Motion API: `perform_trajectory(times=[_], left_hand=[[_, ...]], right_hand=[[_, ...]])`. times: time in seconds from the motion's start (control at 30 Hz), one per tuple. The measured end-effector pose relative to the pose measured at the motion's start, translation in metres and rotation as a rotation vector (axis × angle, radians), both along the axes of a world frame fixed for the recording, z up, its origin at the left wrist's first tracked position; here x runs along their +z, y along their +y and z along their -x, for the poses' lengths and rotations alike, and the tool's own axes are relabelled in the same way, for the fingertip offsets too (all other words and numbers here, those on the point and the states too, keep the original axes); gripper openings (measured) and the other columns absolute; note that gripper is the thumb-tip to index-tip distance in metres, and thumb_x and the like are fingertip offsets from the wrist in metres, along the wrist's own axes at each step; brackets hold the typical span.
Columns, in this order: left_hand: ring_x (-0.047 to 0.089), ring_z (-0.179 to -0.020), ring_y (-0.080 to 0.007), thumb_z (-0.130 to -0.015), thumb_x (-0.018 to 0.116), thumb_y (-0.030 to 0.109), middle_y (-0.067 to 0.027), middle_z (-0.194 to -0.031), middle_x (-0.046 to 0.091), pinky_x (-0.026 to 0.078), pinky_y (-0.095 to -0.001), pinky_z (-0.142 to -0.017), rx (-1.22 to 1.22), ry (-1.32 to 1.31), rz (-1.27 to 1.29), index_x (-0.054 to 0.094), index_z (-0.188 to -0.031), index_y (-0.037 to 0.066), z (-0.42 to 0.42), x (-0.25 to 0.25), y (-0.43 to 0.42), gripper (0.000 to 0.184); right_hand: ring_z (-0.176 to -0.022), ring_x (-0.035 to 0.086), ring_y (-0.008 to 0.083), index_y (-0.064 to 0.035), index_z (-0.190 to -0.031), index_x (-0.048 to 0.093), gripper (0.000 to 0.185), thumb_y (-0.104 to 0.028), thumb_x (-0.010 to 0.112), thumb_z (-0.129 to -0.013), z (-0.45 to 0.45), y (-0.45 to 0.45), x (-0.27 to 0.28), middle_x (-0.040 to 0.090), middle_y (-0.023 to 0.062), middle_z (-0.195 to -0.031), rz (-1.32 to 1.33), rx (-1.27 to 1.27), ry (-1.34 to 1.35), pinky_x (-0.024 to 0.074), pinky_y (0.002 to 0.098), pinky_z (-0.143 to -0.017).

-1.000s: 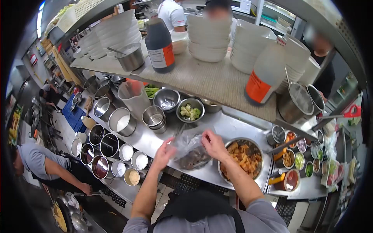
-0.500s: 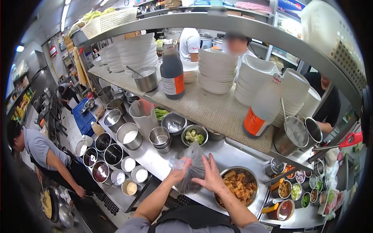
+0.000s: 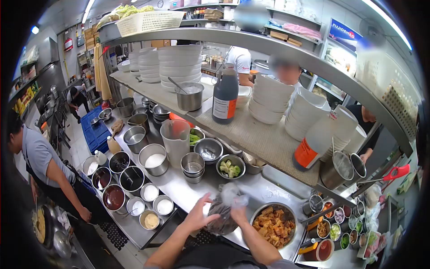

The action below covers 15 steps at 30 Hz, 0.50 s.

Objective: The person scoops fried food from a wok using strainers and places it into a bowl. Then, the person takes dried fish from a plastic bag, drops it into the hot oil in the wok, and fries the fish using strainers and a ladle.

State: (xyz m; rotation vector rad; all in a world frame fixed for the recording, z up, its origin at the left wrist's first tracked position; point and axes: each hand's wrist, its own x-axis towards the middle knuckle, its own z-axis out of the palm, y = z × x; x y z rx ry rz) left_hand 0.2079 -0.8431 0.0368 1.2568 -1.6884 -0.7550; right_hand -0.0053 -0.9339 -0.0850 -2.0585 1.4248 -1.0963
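The bag [image 3: 220,223] looks filled and its top gathered, though whether it is tied I cannot tell, at the near edge of the bench [image 3: 180,190], the right hand [image 3: 240,216] with fingers clamped on it, the left hand [image 3: 198,218] with fingers spread alongside.

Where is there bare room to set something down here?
Bare steel counter shows between the stacked bowls, white-filled cups and left hand, and between the greens bowl and colander. The shelf mat has a front strip between the two bottles. Crowded: the pots at left, small containers at right.
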Motion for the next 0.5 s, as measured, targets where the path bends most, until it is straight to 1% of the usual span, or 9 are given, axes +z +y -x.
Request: perform_trajectory(times=[0.03, 0.17, 0.2, 0.27, 0.3, 0.37, 0.4, 0.47, 0.5], left_hand=[[0.052, -0.121, -0.0368, -0.076, 0.083, 0.046, -0.0224, -0.131, 0.053, 0.040, -0.0441, -0.106, 0.058, -0.047, -0.024, 0.024, -0.150, -0.003, -0.018, -0.018, 0.011, 0.106], [0.031, -0.141, -0.0466, -0.067, 0.083, 0.060, -0.0319, -0.150, 0.031, 0.027, -0.0493, -0.117, 0.077, -0.279, -0.041, 0.013, -0.152, -0.007, -0.032, -0.033, 0.036, 0.129], [0.018, -0.146, -0.0491, -0.064, 0.082, 0.065, -0.0354, -0.154, 0.022, 0.021, -0.0519, -0.120, 0.033, -0.318, -0.055, 0.011, -0.152, -0.009, -0.023, -0.031, 0.032, 0.135], [0.014, -0.147, -0.0494, -0.062, 0.083, 0.064, -0.0355, -0.154, 0.022, 0.019, -0.0528, -0.120, 0.037, -0.306, 0.031, 0.010, -0.152, -0.009, -0.002, -0.038, 0.013, 0.137], [0.012, -0.148, -0.0491, -0.061, 0.085, 0.061, -0.0354, -0.154, 0.021, 0.018, -0.0521, -0.120, 0.034, -0.279, 0.034, 0.011, -0.151, -0.010, 0.008, -0.045, 0.001, 0.137], [0.012, -0.147, -0.0491, -0.064, 0.085, 0.056, -0.0310, -0.155, 0.021, 0.016, -0.0528, -0.120, -0.268, -0.241, -0.152, 0.013, -0.152, -0.007, 0.013, -0.117, -0.042, 0.130], [0.012, -0.147, -0.0491, -0.064, 0.085, 0.056, -0.0310, -0.155, 0.021, 0.016, -0.0528, -0.120, -0.275, -0.247, -0.155, 0.013, -0.152, -0.007, 0.019, -0.116, -0.041, 0.130], [0.015, -0.148, -0.0449, -0.074, 0.077, 0.043, -0.0204, -0.158, 0.022, 0.014, -0.0644, -0.116, 0.208, -0.200, 0.151, 0.022, -0.155, 0.007, 0.028, -0.113, -0.041, 0.104], [0.014, -0.149, -0.0429, -0.080, 0.071, 0.039, -0.0194, -0.158, 0.024, 0.013, -0.0672, -0.114, 0.197, -0.226, 0.093, 0.030, -0.152, 0.008, 0.026, -0.119, -0.053, 0.088]], right_hand=[[-0.108, 0.063, 0.0307, -0.0040, -0.112, 0.068, 0.031, -0.022, 0.048, -0.098, -0.003, 0.006, 0.036, 0.068, 0.0173, -0.115, -0.181, 0.086, -0.126, 0.0486, 0.0400, -0.095], [-0.110, 0.063, 0.0310, -0.0066, -0.120, 0.066, 0.034, -0.022, 0.043, -0.101, -0.010, -0.001, 0.047, 0.068, 0.0173, -0.117, -0.050, 0.180, -0.148, 0.0486, 0.0398, -0.097], [-0.110, 0.063, 0.0310, -0.0066, -0.120, 0.066, 0.034, -0.022, 0.043, -0.101, -0.015, 0.001, 0.052, 0.068, 0.0173, -0.117, -0.054, 0.182, -0.147, 0.0486, 0.0398, -0.097], [-0.107, 0.063, 0.0367, -0.0088, -0.110, 0.070, 0.027, -0.014, 0.052, -0.090, -0.033, 0.016, 0.090, 0.069, 0.0178, -0.110, 0.104, 0.289, 0.234, 0.0500, 0.0438, -0.091], [-0.105, 0.062, 0.0390, -0.0056, -0.112, 0.067, 0.030, -0.012, 0.055, -0.085, -0.042, 0.023, 0.116, 0.069, 0.0180, -0.106, -0.307, 0.365, 0.145, 0.0503, 0.0459, -0.091], [-0.105, 0.063, 0.0368, -0.0083, -0.116, 0.065, 0.036, -0.012, 0.059, -0.081, -0.039, 0.028, 0.107, 0.068, 0.0166, -0.104, 0.005, 0.524, 0.350, 0.0500, 0.0457, -0.092], [-0.112, 0.060, 0.0354, -0.0113, -0.118, 0.065, 0.040, -0.014, 0.063, -0.079, -0.041, 0.026, 0.106, 0.066, 0.0144, -0.113, -0.016, 0.502, 0.399, 0.0483, 0.0465, -0.094], [-0.113, 0.060, 0.0358, -0.0109, -0.121, 0.063, 0.044, -0.021, 0.067, -0.078, -0.026, 0.033, 0.131, 0.064, 0.0141, -0.119, -0.029, 0.495, 0.521, 0.0475, 0.0450, -0.096], [-0.115, 0.059, 0.0363, -0.0105, -0.124, 0.062, 0.050, -0.028, 0.071, -0.078, -0.020, 0.040, 0.160, 0.062, 0.0137, -0.125, -0.043, 0.494, 0.647, 0.0466, 0.0435, -0.098]])
